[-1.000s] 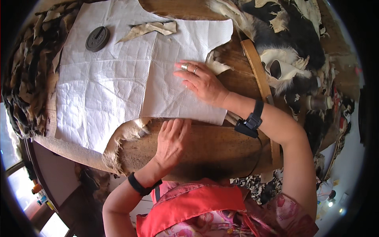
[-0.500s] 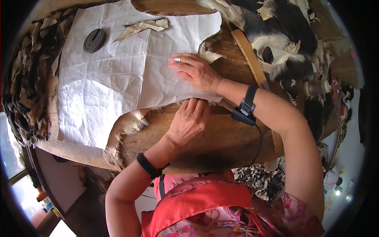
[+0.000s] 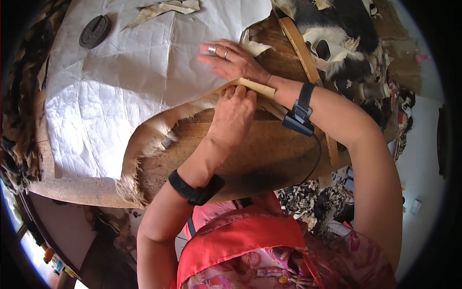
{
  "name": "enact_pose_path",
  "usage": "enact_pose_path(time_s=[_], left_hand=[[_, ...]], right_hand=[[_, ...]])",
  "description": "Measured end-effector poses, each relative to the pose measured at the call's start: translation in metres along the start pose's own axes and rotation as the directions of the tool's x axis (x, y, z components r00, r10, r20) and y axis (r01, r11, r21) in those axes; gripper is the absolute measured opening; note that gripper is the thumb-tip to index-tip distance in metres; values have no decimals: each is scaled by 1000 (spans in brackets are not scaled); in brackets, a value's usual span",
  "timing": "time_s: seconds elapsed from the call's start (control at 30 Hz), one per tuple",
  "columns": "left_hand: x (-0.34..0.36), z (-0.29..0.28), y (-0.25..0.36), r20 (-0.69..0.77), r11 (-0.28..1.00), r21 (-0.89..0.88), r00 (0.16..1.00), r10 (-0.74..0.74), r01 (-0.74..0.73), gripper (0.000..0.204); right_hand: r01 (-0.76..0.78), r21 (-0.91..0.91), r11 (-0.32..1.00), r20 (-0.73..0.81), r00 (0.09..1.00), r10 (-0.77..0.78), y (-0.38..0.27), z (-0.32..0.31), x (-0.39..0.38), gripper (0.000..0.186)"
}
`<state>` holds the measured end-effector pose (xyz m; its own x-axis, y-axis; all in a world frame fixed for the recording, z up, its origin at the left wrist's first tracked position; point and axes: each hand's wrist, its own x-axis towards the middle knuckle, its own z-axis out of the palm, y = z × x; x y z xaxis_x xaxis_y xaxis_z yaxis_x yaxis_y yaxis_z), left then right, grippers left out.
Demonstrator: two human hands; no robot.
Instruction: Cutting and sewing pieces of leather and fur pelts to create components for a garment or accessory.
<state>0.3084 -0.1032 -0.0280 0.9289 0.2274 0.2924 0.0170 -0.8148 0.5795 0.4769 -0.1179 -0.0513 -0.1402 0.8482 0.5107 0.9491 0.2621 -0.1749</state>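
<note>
The right hand (image 3: 231, 60) lies flat and open, palm down, fingers stretched toward the left, pressing on the near right corner of a large white quilted sheet (image 3: 130, 82). 2 rings show on its fingers. The left hand (image 3: 235, 113) sits just near of it, fingers curled over the near edge of the sheet and the pale hide (image 3: 149, 139) beneath it; whether it pinches the edge or only presses on it cannot be told. A short light wooden stick (image 3: 255, 86) lies between the 2 hands, touching the left fingertips.

The hide has a ragged, furry edge curving from the hands down to the near left. Both lie on a worn wooden board (image 3: 260, 154).

Each wrist carries a black band; the right one (image 3: 301, 111) has a cable running off it.

On the far left of the sheet rests a round dark weight (image 3: 95, 31), and a torn pale scrap (image 3: 163, 8) lies far of centre. Black and white fur (image 3: 337, 33) is heaped at the far right, beside a long wooden ruler (image 3: 301, 45).
</note>
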Motion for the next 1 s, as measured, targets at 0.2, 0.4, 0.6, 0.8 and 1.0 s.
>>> enact_pose_path(time_s=[0.2,0.4,0.6,0.8,1.0], left_hand=[[-10,0,2,49,995,-90,998,-42,46,18],[-1,12,21,-44,994,75,996,77,-74,22],[7,19,32,12,976,209,999,53,-54,23],[7,19,38,-32,994,34,995,-99,100,15],[5,20,50,6,977,65,979,-202,202,13]], right_hand=[[-17,1,1000,8,1000,17,-6,1,-5,34],[-9,116,993,-28,1000,12,-1,4,-8,40],[-14,190,982,-41,999,22,6,12,-12,35],[-3,33,999,-57,998,5,6,20,-9,39],[-13,61,998,-73,997,17,3,21,-6,36]])
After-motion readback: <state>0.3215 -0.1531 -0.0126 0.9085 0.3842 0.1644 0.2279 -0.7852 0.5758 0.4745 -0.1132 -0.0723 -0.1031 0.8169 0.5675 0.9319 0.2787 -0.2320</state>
